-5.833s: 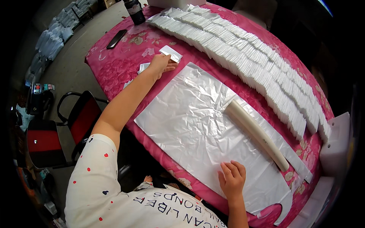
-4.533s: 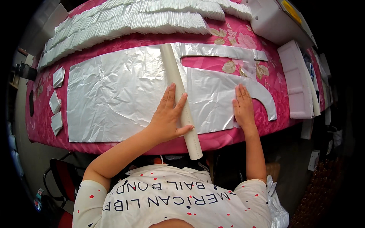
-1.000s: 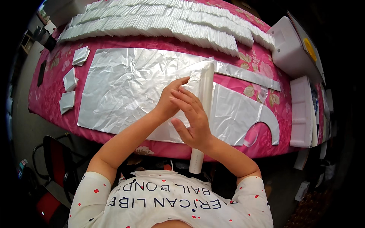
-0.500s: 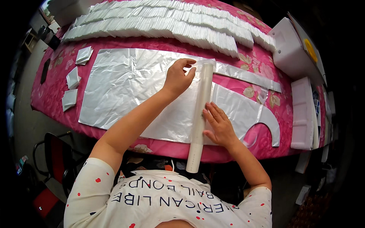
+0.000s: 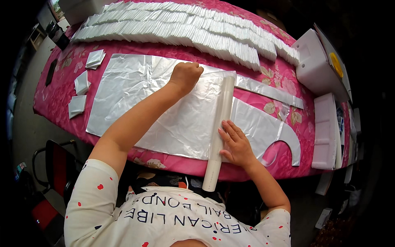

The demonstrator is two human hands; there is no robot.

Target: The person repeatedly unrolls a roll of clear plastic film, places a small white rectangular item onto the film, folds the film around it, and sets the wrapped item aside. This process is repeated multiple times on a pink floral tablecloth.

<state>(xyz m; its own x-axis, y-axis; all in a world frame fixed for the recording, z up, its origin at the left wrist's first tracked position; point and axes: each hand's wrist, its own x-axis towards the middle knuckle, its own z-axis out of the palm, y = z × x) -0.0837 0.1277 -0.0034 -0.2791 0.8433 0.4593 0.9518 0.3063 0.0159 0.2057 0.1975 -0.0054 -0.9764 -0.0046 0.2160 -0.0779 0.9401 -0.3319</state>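
A long roll of clear plastic film point(image 5: 221, 123) lies across a large silvery-white plastic sheet point(image 5: 119, 94), its lower end past the table edge. My left hand point(image 5: 186, 77) is closed in a fist left of the roll's far end. From there a strip of clear film point(image 5: 213, 76) runs to the roll, apparently pinched in that hand, though the fingertips are hidden. My right hand point(image 5: 237, 144) rests with fingers stretched along the right side of the roll, touching it. Right of the roll, the sheet continues into a curved cut-out and a long strap point(image 5: 269, 91).
Long rows of folded white packets point(image 5: 177, 31) fill the far side of the pink flowered tablecloth point(image 5: 279, 117). Three small folded packets point(image 5: 82, 82) and a dark slim object point(image 5: 51, 72) lie at the left. White foam boxes point(image 5: 317, 61) stand right; a chair point(image 5: 57, 164) is lower left.
My left hand has moved a little left from the roll's far end and closed, drawing the film strip out. My right hand stays against the roll. The whole view has shifted slightly.
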